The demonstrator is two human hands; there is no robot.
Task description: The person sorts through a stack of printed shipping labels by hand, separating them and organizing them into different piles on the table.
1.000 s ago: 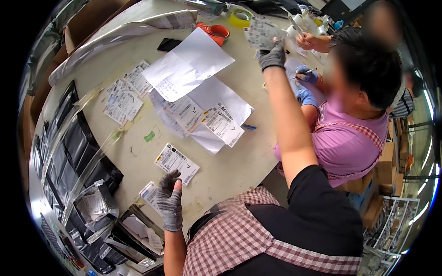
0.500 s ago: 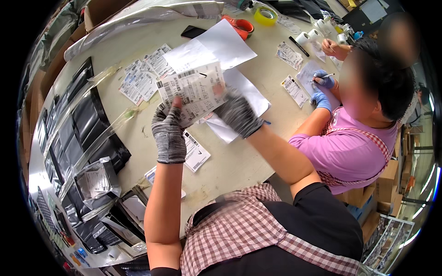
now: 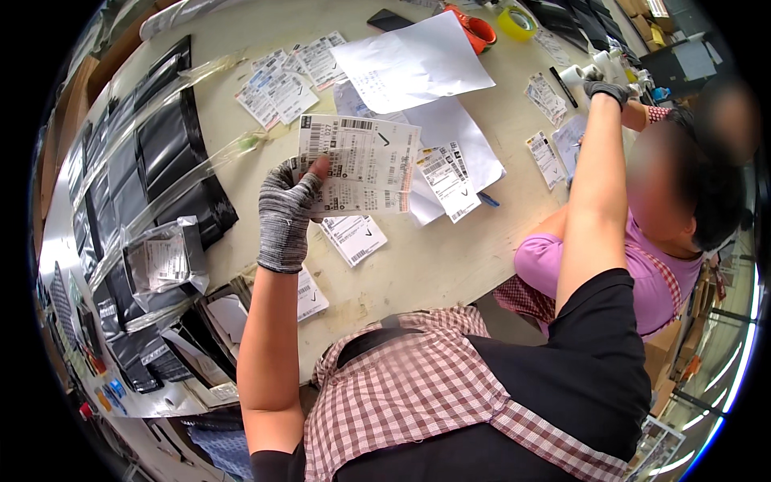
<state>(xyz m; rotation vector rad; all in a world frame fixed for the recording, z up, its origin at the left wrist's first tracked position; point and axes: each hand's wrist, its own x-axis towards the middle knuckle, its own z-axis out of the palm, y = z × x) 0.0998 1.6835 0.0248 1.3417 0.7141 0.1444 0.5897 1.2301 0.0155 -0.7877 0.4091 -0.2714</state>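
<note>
My left hand [image 3: 291,210], in a grey knit fingerless glove, grips a shipping label sheet [image 3: 361,165] between thumb and fingers. The sheet bears barcodes and a handwritten check mark, and is held up above the table. My right arm stretches to the far right, where my gloved right hand [image 3: 608,90] is beside several white rolls [image 3: 572,75]. Its fingers are small and partly hidden, so their grip cannot be made out. Below the held sheet, a checked label [image 3: 353,238] lies on the table, and another label [image 3: 448,181] rests on white paper.
White sheets [image 3: 418,64] cover the middle, with a blue pen [image 3: 488,199] at their edge. Labels [image 3: 277,88] lie beyond my left hand. Black plastic mailers [image 3: 165,132] line the left. Orange [image 3: 479,34] and yellow tape [image 3: 516,24] stand at the back. A co-worker [image 3: 650,241] sits at right.
My right hand has left the label sheet and reached out to the white rolls at the far right. My left hand still holds the sheet, now turned more level.
</note>
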